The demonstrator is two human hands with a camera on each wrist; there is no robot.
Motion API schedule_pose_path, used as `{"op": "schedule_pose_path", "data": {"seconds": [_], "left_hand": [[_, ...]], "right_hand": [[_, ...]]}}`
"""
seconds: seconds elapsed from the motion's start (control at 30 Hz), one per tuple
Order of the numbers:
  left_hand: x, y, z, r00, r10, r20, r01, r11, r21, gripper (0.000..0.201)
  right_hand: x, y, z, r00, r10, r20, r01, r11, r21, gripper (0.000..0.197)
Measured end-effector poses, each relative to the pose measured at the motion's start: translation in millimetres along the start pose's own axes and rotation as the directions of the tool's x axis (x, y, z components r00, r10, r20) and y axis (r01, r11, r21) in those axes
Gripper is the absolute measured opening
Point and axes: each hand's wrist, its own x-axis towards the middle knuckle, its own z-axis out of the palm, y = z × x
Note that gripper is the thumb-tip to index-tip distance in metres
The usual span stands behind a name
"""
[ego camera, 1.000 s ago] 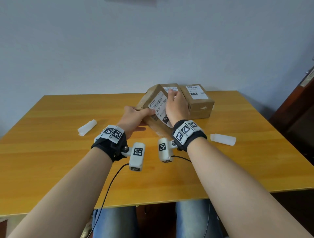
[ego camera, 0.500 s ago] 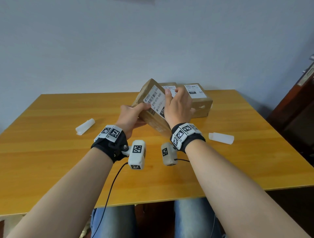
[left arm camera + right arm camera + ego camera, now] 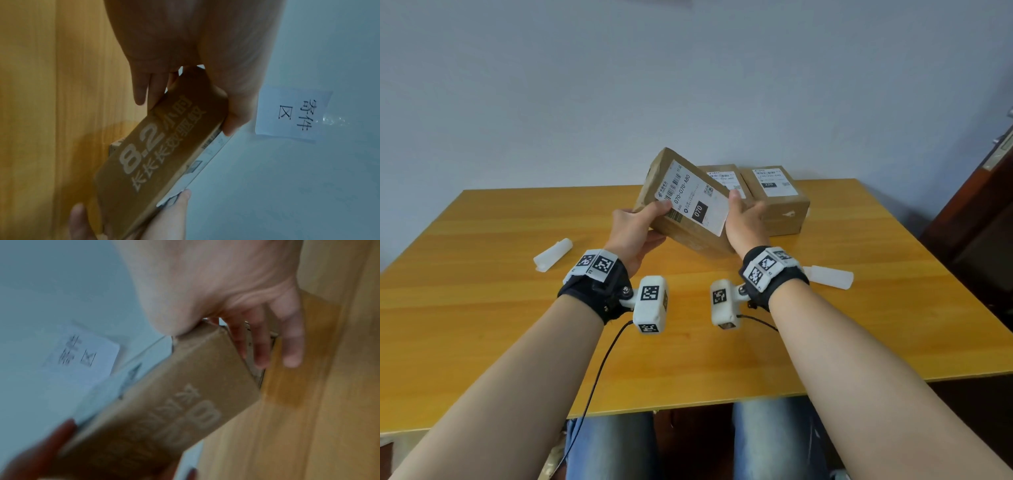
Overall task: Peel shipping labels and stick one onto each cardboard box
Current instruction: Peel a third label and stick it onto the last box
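Note:
I hold a brown cardboard box (image 3: 695,238) tilted in the air above the table, its labelled face toward me. A white shipping label (image 3: 693,198) with a barcode and "070" covers that face. My left hand (image 3: 638,228) grips the box's left end, thumb on the label's corner. My right hand (image 3: 744,219) grips the right end, thumb on the label's edge. The left wrist view shows the box's printed side (image 3: 150,164) between both hands; the right wrist view shows it (image 3: 185,402) blurred. Two more labelled boxes (image 3: 775,200) stand behind.
A rolled white backing strip (image 3: 553,255) lies on the yellow wooden table (image 3: 482,308) at the left, another (image 3: 828,277) at the right. A dark wooden cabinet (image 3: 983,219) stands at the far right. A paper sign (image 3: 292,115) is taped to the wall.
Both hands have lifted the box off the table and raised it. My right hand slid from the label's face to the box's right end.

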Motion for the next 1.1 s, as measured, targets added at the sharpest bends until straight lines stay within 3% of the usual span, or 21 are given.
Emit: {"op": "schedule_pose_path", "data": {"seconds": [0.07,0.1,0.17,0.23,0.33,0.47,0.63,0.73,0.87,1.1], "left_hand": [[-1.9,2.4,1.1,0.998,-0.062,0.031,0.061,0.998,0.025,0.106],[-3.7,3.8,1.6,0.994,-0.101,0.043,0.098,0.994,0.057,0.103],[-4.9,4.5,0.3,0.983,-0.173,0.065,0.160,0.974,0.160,0.095],[-7.0,6.3,-2.1,0.967,-0.235,0.098,0.200,0.939,0.281,0.097],[-11.2,8.0,-1.7,0.953,-0.275,0.124,0.203,0.888,0.412,0.106],[-11.0,3.2,3.1,0.972,-0.183,0.145,0.105,0.899,0.426,0.082],[-5.3,-5.0,13.3,0.982,-0.111,0.151,0.051,0.933,0.356,0.072],[-5.9,-9.2,19.9,0.984,-0.091,0.153,0.030,0.931,0.364,0.077],[-11.6,-9.2,25.3,0.988,-0.018,0.153,-0.034,0.943,0.332,0.062],[-19.1,-4.0,22.5,0.985,0.050,0.166,-0.106,0.932,0.346,0.056]], "right_hand": [[-0.2,-7.4,-5.9,0.985,0.136,0.109,-0.151,0.977,0.151,0.057],[1.0,-9.3,-6.7,0.983,0.131,0.126,-0.152,0.974,0.170,0.054],[5.4,-9.5,-7.6,0.994,0.057,0.091,-0.067,0.991,0.116,0.056],[10.2,-6.5,-9.4,1.000,-0.014,0.022,0.013,0.998,0.054,0.063],[15.4,-3.5,-13.0,0.989,-0.127,-0.071,0.128,0.992,0.014,0.057],[15.2,-3.2,-7.7,0.973,-0.201,-0.109,0.202,0.979,0.003,0.068],[4.6,-9.8,-2.4,0.972,-0.183,-0.148,0.169,0.981,-0.099,0.070],[-1.7,-11.9,1.4,0.964,-0.164,-0.207,0.133,0.979,-0.154,0.071],[-5.9,-15.9,4.7,0.917,-0.247,-0.314,0.175,0.955,-0.239,0.070],[-0.6,-14.8,4.5,0.881,-0.265,-0.391,0.209,0.961,-0.179,0.064]]}}
